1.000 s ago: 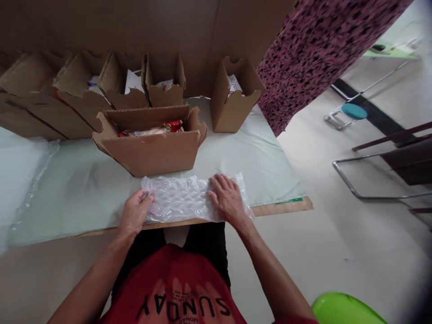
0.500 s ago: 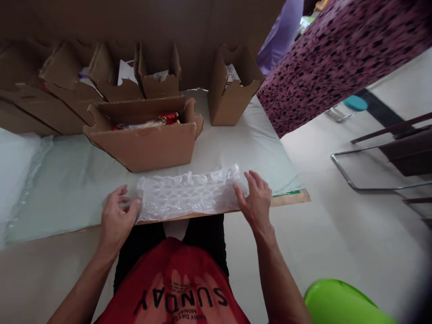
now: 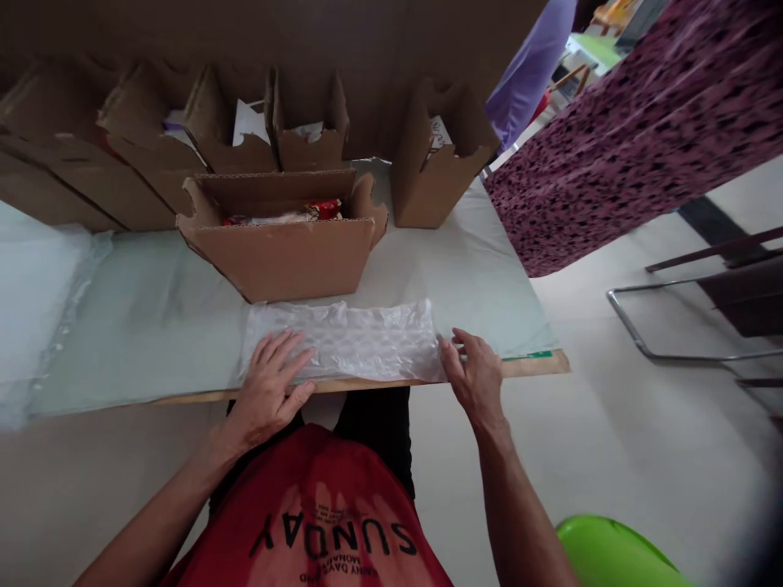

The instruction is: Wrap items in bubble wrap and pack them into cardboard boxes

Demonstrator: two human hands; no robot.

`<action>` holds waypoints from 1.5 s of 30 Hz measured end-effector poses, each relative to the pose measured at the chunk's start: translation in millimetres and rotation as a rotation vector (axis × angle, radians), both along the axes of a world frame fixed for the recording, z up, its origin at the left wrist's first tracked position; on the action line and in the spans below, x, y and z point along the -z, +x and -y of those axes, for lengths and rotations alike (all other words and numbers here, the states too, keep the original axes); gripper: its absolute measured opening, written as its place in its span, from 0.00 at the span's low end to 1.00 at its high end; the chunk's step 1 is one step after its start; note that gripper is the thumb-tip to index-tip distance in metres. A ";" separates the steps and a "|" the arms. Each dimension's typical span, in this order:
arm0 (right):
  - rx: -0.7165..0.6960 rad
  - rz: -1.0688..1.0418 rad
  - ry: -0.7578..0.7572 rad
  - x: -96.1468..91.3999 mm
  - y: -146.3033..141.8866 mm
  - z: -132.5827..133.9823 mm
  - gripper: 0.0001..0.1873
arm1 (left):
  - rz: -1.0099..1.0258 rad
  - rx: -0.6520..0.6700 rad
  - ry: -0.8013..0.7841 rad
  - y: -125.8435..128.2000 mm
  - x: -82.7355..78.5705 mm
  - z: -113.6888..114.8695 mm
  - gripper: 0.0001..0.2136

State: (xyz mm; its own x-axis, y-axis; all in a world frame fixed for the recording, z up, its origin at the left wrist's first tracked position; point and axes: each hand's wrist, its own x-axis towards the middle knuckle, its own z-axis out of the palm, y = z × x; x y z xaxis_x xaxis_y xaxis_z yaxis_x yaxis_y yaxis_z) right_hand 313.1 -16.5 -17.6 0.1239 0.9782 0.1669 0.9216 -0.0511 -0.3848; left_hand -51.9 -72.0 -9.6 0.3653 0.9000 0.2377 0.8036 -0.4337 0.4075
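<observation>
Head view shows my left hand (image 3: pixel 272 383) lying flat on the left end of the bubble wrap sheet (image 3: pixel 360 342), fingers (image 3: pixel 287 350) spread open and pressing down, while my right hand (image 3: pixel 477 379) meets the sheet's right edge; I cannot tell whether those fingers pinch the plastic or only touch it. The sheet lies lengthwise along the near edge of the surface (image 3: pixel 152 326), just in front of the open cardboard box (image 3: pixel 281 257). To flatten it well, I judge the left palm should anchor its end with even weight while the right draws the far end taut and level, so no ridge bunches in the middle and the near side does not slip over the wooden lip. The box crowds the sheet's far side, leaving little room there. Behind it stand a row of cardboard bins (image 3: pixel 306 139) and a taller carton (image 3: pixel 437 175). A patterned cloth (image 3: pixel 642 139) hangs at the right, well apart from my hands.
</observation>
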 end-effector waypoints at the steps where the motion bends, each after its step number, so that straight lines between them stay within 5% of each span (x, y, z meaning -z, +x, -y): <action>1: 0.003 -0.056 -0.030 0.3 -3.5 -0.5 0.29 | 0.006 -0.003 0.009 3.5 0.3 2.3 0.20; 6: -0.001 -0.387 -0.164 -7.5 -28.0 -4.3 0.33 | -0.053 -0.045 -0.045 34.1 4.7 5.0 0.19; 9: -0.030 -0.626 -0.076 -31.0 -36.8 0.4 0.29 | -0.045 -0.056 -0.029 43.4 1.2 2.4 0.18; 13: -0.120 -0.429 0.158 -72.3 -66.6 16.5 0.21 | 0.038 0.035 0.024 47.6 -7.9 -2.0 0.15; 16: -0.333 -0.249 0.190 -85.2 -107.6 26.4 0.17 | 0.094 0.136 -0.064 53.6 -5.3 -8.2 0.14; 19: -0.526 -0.145 0.064 -75.8 -150.3 25.5 0.18 | 0.168 0.165 -0.148 60.3 4.9 -16.5 0.16; 23: -0.570 -0.114 -0.165 -52.9 -184.0 7.4 0.21 | 0.300 0.200 -0.137 53.5 11.2 -15.3 0.15; 26: -0.550 -0.159 -0.262 -45.3 -187.6 -6.3 0.21 | 0.375 0.127 -0.031 32.3 5.1 1.0 0.10; 31: -0.650 -0.183 -0.361 -48.9 -183.2 -11.0 0.23 | 0.523 -0.227 0.093 9.5 -12.6 13.3 0.12; 37: -0.777 -0.296 -0.315 -54.3 -172.9 -1.1 0.14 | 0.578 -0.134 -0.156 29.1 -17.6 -20.3 0.19; 39: -0.708 -0.443 -0.227 -55.6 -161.1 -0.4 0.12 | 0.548 -0.133 -0.174 32.5 -15.3 -25.6 0.18; 42: -0.407 -0.550 -0.087 -53.2 -141.4 -10.2 0.18 | 0.508 -0.105 -0.130 32.2 -9.2 -24.7 0.17; 45: -0.244 -0.500 -0.148 -42.2 -131.3 -30.0 0.28 | 0.476 -0.087 -0.060 30.7 -0.4 -22.5 0.15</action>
State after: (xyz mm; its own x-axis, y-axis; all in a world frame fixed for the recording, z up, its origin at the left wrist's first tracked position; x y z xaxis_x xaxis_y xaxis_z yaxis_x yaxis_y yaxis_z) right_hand 181.7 13.6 24.6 -0.0795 0.9968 0.0052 0.6213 0.0536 -0.7817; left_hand -21.2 -49.5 -9.2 0.1510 0.9397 0.3068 0.5541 -0.3375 0.7610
